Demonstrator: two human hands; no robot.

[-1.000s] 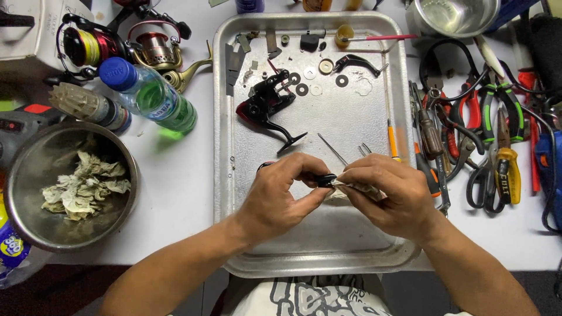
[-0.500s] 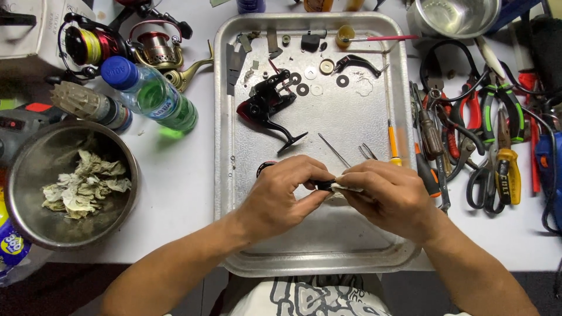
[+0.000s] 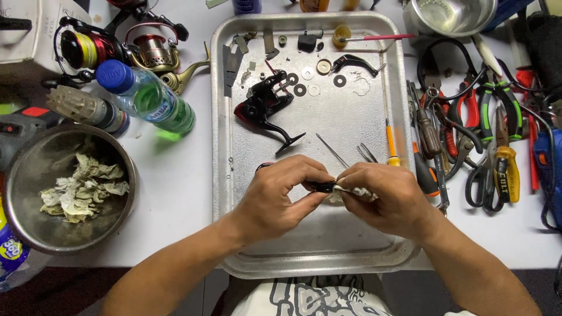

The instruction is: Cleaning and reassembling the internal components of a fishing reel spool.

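The scene is viewed from a single head-worn camera, aimed almost straight down from above at close working range. The left hand [image 3: 275, 196] and right hand [image 3: 389, 196] are framed just below centre, meeting over the near half of a metal tray [image 3: 231, 175]. Beyond the fingertips the tray's far end is seen, with the forearms entering from the bottom edge.

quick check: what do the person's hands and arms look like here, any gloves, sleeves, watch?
Both hands are bare: no gloves on the left hand or the right hand. No rings, watch or wristband show. Both forearms are uncovered right to the frame edge, so no sleeves are in view. At the bottom edge between the arms, a white garment with a black graphic print covers the torso.
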